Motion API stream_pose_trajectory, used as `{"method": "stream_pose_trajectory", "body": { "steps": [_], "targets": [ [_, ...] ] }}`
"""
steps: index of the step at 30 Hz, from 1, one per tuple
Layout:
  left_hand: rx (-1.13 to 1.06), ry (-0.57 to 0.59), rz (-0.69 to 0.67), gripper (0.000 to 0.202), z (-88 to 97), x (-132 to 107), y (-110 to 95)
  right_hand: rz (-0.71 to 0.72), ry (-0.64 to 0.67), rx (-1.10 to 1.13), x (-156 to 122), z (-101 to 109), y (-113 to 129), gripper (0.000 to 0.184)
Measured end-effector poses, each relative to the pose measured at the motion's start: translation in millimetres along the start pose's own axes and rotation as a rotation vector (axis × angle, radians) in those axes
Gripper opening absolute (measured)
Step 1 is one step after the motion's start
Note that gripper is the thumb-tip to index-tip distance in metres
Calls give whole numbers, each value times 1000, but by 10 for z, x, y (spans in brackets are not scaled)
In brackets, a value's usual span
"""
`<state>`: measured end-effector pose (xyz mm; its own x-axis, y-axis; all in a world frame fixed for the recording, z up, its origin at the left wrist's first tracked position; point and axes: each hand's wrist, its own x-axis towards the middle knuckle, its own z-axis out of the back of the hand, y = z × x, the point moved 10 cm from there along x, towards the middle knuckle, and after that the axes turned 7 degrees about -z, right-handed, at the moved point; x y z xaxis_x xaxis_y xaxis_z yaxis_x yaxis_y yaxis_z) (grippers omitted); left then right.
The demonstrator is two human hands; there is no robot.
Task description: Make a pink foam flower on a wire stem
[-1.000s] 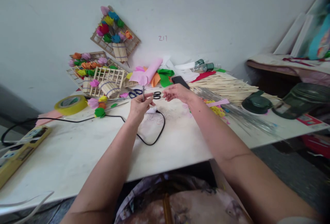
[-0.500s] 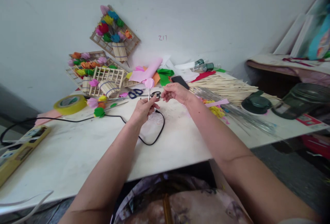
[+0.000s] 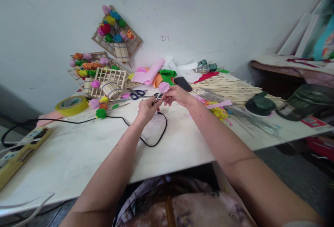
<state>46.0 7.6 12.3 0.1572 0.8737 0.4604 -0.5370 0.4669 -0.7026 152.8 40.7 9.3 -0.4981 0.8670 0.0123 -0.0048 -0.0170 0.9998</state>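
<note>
Between my hands, above the middle of the table, is a pink paper flower (image 3: 164, 87) on a thin pale stem, tilted to the right. My left hand (image 3: 149, 108) is closed round the stem below the bloom. Fingers of my right hand (image 3: 177, 96) pinch at the lower right edge of the flower. Whether a strip of paper is also in that pinch I cannot tell. Behind the hands lie blue-handled scissors (image 3: 137, 94) and a dark phone (image 3: 182, 84). A black cable (image 3: 153, 146) loops on the table just below them.
Lattice panels with paper flowers (image 3: 114, 80) stand at the back left, near yellow tape (image 3: 71, 105). Coloured crepe paper (image 3: 148, 72) lies at the back. To the right are thin sticks (image 3: 229, 87), wires (image 3: 242, 115) and a glass jar (image 3: 300, 101). A power strip (image 3: 24, 154) sits at left.
The flower has gone from upright to tilted right, towards my right hand. My right fingers, apart from it before, now touch the bloom. My left hand has shifted slightly right.
</note>
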Motion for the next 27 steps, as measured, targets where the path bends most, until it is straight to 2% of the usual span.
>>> {"method": "stream_pose_trajectory", "body": {
  "steps": [6,9,11,13,16,19,22,27],
  "targets": [
    [106,-62,-131,36,95,10,-121,42,-14,75,82,-26,-41,22],
    [211,-128,-201,37,146,10,-186,42,-81,111,144,32,-118,18],
    [188,-189,-203,36,204,10,-193,29,-146,129,178,128,-187,15],
    [34,-227,-143,32,247,22,-124,10,-192,151,204,230,-254,15],
    [-341,-216,19,27,211,53,67,29,-222,178,225,339,-278,16],
    [-631,-170,106,27,123,82,150,29,-201,194,237,317,-277,10],
    [-756,-134,125,28,67,105,143,-16,-140,209,236,179,-287,8],
    [-771,-139,169,30,30,115,188,-90,-36,216,188,-74,-299,12]
  ]
}}
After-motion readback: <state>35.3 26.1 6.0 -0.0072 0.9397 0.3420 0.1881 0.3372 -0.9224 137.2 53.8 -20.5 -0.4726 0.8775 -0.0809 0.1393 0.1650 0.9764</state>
